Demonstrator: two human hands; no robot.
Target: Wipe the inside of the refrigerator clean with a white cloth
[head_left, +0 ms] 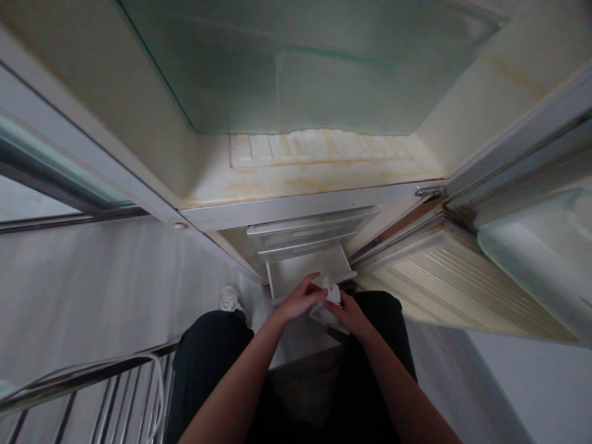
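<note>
A small white, partly see-through soft packet point(324, 316) is between my hands, above the floor in front of the pulled-out drawer point(303, 271). A crumpled white piece like tissue point(332, 292) stands up from its top. My right hand point(348, 313) is closed around the packet's right side. My left hand point(300, 300) grips its left side near the top, with the index finger raised toward the drawer. What exactly the packet is cannot be made out.
Higher drawers point(314, 231) sit in the freezer part, below the stained fridge floor point(296, 176) and a glass shelf point(296, 80). The open doors point(462, 277) stand at right. A metal rack point(120, 394) with a white cable is at lower left.
</note>
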